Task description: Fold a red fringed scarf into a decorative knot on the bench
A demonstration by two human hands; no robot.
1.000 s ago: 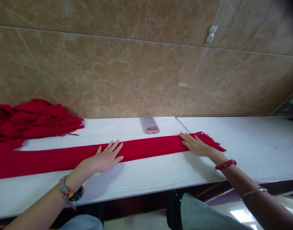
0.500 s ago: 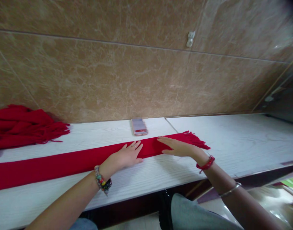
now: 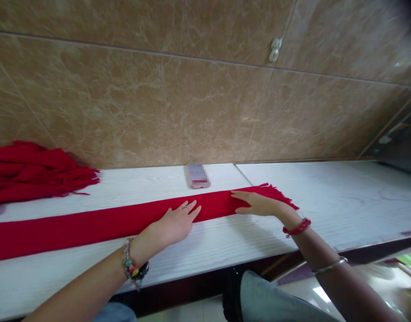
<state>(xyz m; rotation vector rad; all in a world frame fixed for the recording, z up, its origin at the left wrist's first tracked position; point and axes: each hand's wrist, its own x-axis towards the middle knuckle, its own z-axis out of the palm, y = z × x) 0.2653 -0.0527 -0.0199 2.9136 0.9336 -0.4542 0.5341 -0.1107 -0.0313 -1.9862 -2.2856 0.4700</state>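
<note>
A long red scarf [image 3: 101,222] lies stretched flat along the white table [image 3: 343,201], its fringed end [image 3: 277,193] at the right. My left hand [image 3: 177,222] rests palm down on the scarf near its middle, fingers spread flat. My right hand [image 3: 259,203] lies flat on the scarf just before the fringe, fingers stretched out toward the left. Both wrists wear bracelets.
A heap of more red scarves [image 3: 34,170] sits at the back left against the brown tiled wall [image 3: 192,103]. A phone [image 3: 198,175] lies at the back of the table by the wall. A white wall hook [image 3: 275,49] is above. My knees show below the table edge.
My left hand has slid to the right along the scarf, toward the right hand. The right hand has stayed flat near the fringe. The view has shifted.
</note>
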